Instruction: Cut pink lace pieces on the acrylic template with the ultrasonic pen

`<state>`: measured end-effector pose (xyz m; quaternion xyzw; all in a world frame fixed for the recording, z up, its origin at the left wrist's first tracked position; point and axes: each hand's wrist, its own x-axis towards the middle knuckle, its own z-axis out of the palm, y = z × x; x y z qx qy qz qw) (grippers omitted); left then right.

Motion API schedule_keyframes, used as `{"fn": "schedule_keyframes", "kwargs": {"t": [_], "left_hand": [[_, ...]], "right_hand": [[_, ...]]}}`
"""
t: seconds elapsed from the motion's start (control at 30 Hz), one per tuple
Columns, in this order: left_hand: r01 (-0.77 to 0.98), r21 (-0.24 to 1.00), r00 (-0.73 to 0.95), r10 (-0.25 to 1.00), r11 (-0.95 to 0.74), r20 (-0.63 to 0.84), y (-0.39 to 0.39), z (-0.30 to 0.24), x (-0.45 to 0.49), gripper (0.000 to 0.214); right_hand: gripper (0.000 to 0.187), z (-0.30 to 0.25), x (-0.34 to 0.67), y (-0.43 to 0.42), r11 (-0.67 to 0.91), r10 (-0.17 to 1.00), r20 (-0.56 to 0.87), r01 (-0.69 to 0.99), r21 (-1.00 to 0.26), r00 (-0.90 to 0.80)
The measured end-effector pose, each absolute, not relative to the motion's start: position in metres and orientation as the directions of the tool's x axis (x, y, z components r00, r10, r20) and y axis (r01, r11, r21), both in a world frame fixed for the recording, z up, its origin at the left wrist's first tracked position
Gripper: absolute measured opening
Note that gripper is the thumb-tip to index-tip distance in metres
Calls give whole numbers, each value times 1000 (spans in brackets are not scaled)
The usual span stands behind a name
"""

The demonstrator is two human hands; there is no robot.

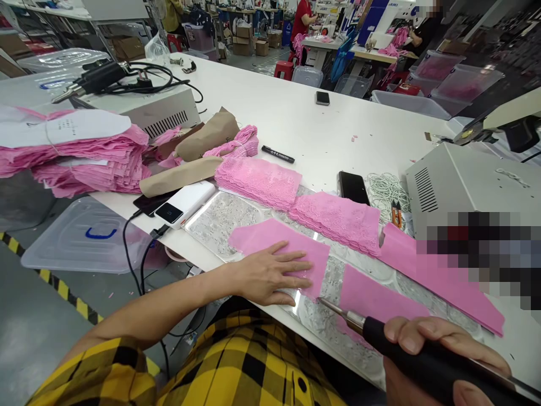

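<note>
My left hand lies flat with its fingers spread on a pink fabric piece. The fabric rests on a grey stone-patterned board. In my right hand is a black handpiece with a tapered metal tip. Its tip meets the fabric's lower right corner, near my left fingers. A second pink piece lies just to the right, partly behind the handpiece. Beyond them sit two stacks of pink lace pieces. A long pink fabric strip runs along the right.
A power bank with cables sits at the table's left edge. Bundled pink pieces, a grey box and another handpiece stand behind. Right are a phone, orange snips and another grey box. People work farther back.
</note>
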<state>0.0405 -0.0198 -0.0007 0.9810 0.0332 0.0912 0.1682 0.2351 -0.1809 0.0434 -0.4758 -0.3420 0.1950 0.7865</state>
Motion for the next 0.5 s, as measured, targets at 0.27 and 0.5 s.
{"fn": "schedule_keyframes", "kwargs": {"t": [0.27, 0.5], "left_hand": [[31, 346, 981, 95, -938, 170, -20, 1, 40, 48], [26, 345, 980, 93, -938, 178, -20, 3, 41, 48]], "right_hand": [[11, 42, 237, -178, 481, 626, 389, 59, -875, 676], [9, 40, 243, -180, 419, 661, 370, 88, -904, 653]]}}
